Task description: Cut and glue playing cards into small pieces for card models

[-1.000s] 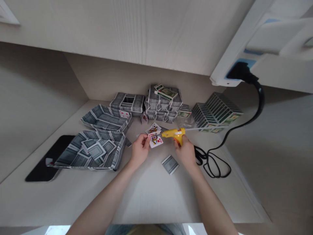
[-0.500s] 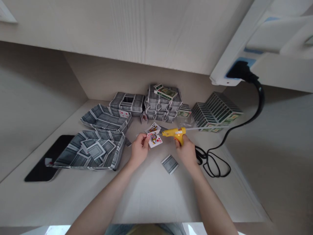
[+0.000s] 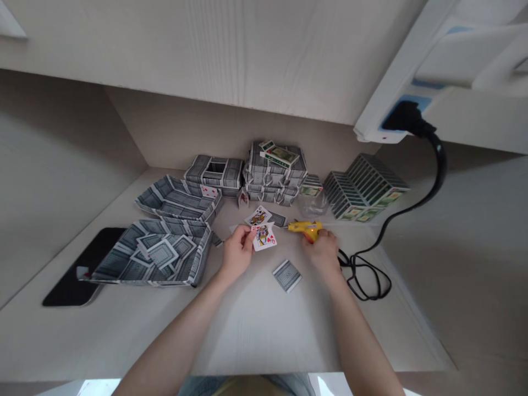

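Between thumb and fingers, my left hand pinches a queen of hearts playing card, face up. My right hand is wrapped round the handle of a yellow glue gun, whose nozzle points left, a little apart from the held card. Just behind that card, another face card lies face up. Beside it a card with a grey patterned back lies on the desk. One more grey-backed card rests face down between my forearms.
Trays made of cards stand left, the nearer holding loose cards, over a black phone-like slab. Card-covered boxes line the back, stacked card packs the right. A black cord runs from the socket and coils near my right hand.
My right hand has drawn the glue gun to the right and down, so its nozzle is now farther from the card. The left hand has hardly moved with its card.
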A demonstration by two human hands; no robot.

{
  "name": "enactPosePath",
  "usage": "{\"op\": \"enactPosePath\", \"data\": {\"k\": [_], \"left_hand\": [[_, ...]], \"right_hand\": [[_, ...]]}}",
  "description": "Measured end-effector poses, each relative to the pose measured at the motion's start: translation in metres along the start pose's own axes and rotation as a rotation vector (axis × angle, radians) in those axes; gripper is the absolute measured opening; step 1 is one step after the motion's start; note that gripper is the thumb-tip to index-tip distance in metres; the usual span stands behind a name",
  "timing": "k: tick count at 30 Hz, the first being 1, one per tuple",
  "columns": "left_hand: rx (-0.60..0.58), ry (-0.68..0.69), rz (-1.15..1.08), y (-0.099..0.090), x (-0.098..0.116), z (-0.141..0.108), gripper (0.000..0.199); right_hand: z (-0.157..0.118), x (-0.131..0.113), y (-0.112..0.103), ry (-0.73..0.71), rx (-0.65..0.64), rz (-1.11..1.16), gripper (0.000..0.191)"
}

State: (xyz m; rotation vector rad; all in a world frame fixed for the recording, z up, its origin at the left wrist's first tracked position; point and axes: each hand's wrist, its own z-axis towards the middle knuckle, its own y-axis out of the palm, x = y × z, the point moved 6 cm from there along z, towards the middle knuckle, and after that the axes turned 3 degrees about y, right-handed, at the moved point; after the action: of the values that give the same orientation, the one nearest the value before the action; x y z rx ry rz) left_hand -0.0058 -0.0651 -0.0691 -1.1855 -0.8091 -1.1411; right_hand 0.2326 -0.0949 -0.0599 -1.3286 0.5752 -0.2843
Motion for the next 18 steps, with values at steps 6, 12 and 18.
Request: {"op": "enactPosePath", "data": {"k": [6,12,18], "left_hand": [[-0.211,0.116,0.022,0.016,0.013,-0.013,0.021],[-0.181,0.325,0.034,0.014,0.045,-0.039,0.018],[0.037,0.261,-0.202,0.004,0.034,-0.044,0.014]], "right_hand": [[-0.005,0.004,-0.005,0.060,0.084,-0.073,0.059],[-0.021,-0.027,-0.020,-0.221,0.201,0.226,0.030],[-0.087,-0.098,0.033,-0.831,-0.276,0.683,0.013]]}}
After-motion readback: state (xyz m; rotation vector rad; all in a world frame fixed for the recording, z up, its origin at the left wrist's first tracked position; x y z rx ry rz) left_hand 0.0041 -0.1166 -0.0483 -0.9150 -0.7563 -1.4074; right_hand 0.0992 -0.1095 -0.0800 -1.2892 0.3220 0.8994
